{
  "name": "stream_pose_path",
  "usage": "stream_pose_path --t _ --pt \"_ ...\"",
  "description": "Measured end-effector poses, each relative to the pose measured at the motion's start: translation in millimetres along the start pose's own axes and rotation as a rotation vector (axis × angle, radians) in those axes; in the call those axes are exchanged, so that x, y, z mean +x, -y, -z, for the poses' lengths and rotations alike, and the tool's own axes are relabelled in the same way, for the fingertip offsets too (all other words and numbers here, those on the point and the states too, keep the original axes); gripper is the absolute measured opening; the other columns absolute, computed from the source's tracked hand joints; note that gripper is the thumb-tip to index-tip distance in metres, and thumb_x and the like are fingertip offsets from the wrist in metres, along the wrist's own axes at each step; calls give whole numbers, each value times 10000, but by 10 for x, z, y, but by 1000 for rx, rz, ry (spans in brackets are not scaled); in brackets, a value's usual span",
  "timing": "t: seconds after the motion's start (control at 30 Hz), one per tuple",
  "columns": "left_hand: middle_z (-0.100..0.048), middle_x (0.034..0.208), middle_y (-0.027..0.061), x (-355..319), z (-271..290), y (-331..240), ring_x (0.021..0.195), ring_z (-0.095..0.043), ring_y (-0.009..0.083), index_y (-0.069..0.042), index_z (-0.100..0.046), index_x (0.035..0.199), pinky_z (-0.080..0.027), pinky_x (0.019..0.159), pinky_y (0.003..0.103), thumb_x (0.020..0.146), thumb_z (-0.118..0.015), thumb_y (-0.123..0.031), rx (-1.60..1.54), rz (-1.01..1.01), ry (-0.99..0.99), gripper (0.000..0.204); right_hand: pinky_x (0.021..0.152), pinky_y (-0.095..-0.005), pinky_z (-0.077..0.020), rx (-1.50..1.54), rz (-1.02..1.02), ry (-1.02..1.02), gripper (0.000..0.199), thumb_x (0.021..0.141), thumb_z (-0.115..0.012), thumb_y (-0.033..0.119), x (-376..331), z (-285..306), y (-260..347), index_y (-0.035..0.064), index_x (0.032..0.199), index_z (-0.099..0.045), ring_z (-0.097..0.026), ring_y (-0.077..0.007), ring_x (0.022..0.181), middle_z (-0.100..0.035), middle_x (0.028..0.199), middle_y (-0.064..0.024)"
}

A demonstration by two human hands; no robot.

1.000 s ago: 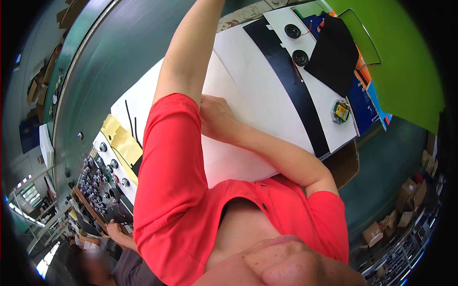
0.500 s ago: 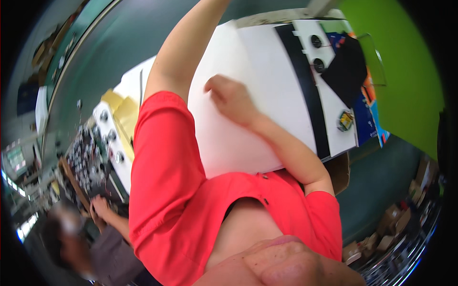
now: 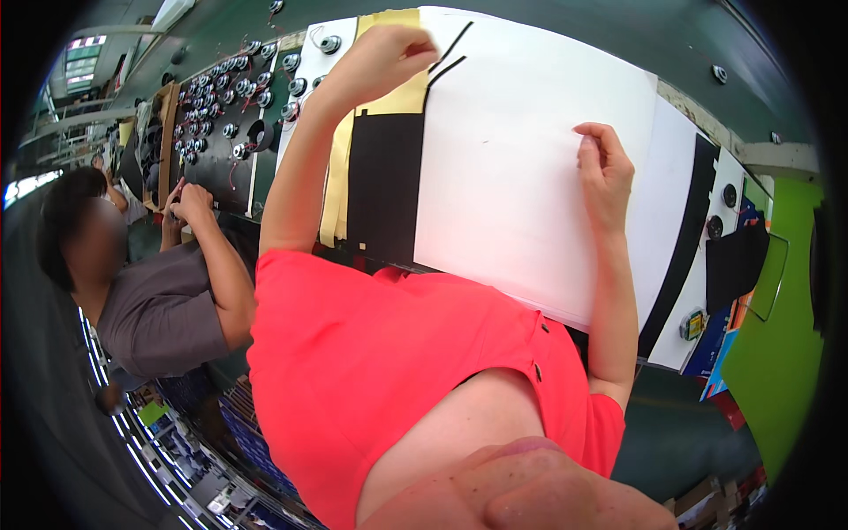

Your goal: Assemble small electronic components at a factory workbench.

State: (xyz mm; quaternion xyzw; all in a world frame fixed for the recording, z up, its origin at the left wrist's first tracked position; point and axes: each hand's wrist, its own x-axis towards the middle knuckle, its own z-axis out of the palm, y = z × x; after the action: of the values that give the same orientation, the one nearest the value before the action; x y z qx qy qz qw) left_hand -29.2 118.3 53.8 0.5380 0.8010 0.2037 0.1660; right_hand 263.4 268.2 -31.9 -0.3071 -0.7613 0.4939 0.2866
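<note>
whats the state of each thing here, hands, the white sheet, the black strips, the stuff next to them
left hand: closed in a pinch grip on the end of a thin black strip
right hand: fingers curled, resting on the white sheet
white sheet: lying flat on the bench
second black strip: lying flat on the sheet
yellow sheets: stacked beside the black panel

I see a plain white sheet (image 3: 521, 168) at centre frame, unpatterned, with two thin black strips (image 3: 449, 55) at its upper left corner. Left of it lies a solid black panel (image 3: 382, 185) edged by a pale yellow sheet (image 3: 340, 168). A black band (image 3: 685, 238) runs down the white board (image 3: 671, 185) on the right. My shirt (image 3: 389, 371) is bright coral red. The desk (image 3: 574, 22) is dark green, the wall (image 3: 768, 362) at right lime green. A co-worker's shirt (image 3: 163, 305) at left is grey.
</note>
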Motion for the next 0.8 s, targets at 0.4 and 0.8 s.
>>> stream_pose_path --t 0.4,0.8 --pt "-653 930 62 -1122 -145 782 847 -680 179 -26 -709 977 -538 745 300 908 -712 -106 -62 226 -185 105 636 -212 -418 -37 -78 -5 160 1031 -539 91 -15 -87 115 59 1063 -692 -490 -61 684 -562 747 21" --pt "-633 928 34 -1144 -242 819 780 -616 139 -26 -690 1009 -501 706 267 920 -703 -77 -110 114 -253 104 633 -205 -379 -70 -58 -25 165 1028 -543 86 -49 -107 101 65 1074 -700 -466 -44 691 -579 777 33"
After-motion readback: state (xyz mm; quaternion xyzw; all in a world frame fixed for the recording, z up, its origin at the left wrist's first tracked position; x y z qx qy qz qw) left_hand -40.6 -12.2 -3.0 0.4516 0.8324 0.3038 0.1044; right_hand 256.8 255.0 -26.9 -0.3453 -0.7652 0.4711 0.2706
